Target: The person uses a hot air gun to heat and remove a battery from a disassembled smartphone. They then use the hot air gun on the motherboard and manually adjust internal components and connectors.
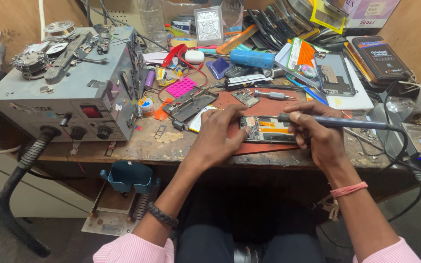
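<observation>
Phone (pixel 266 129), opened and lying flat on the red mat (pixel 269 104), sits near the counter's (pixel 162 146) front edge. Left hand (pixel 219 132) presses on its left end, fingers spread over it. Right hand (pixel 313 130) has its fingers closed around a soldering iron (pixel 337 122), tip over the phone's right part. A grey station (pixel 69 92) crowds the left; tools and parts fill the back, leaving only the mat strip free.

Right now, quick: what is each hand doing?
Left hand: fingers bent, pressing down on the opened phone, not wrapped around it.
Right hand: closed around the soldering iron.
</observation>
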